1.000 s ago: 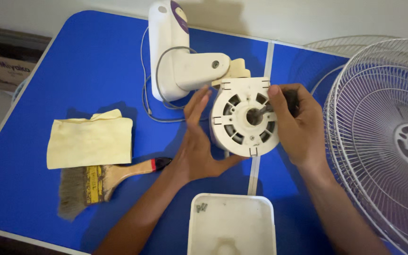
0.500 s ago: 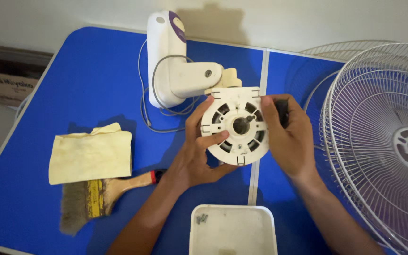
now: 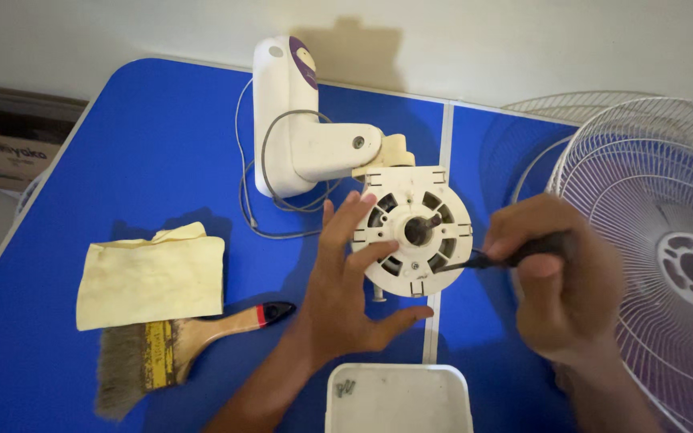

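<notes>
Round white plastic fan motor housing (image 3: 413, 232), w/ slotted vents around a dark centre hub and squared tabs on its rim, sits on the blue folding table (image 3: 146, 144), approx mid-table just left of the table's pale seam. It's joined at top left to the white plastic fan stand w/ purple cap (image 3: 294, 120), grey cord looped beside it.

Left hand (image 3: 346, 297) is at the housing's lower-left edge: fingers spread apart, tips resting on the rim and face, thumb stretched under the bottom edge. Right hand (image 3: 559, 281) is closed tight on the black-handled screwdriver (image 3: 499, 256), whose tip touches the housing's right rim.

Nearby: yellow cloth (image 3: 150, 277) and wooden-handled paintbrush (image 3: 178, 341) to the left, white plastic tray (image 3: 399, 401) w/ small screws at the bottom, white wire fan guard (image 3: 659, 248) at right.
</notes>
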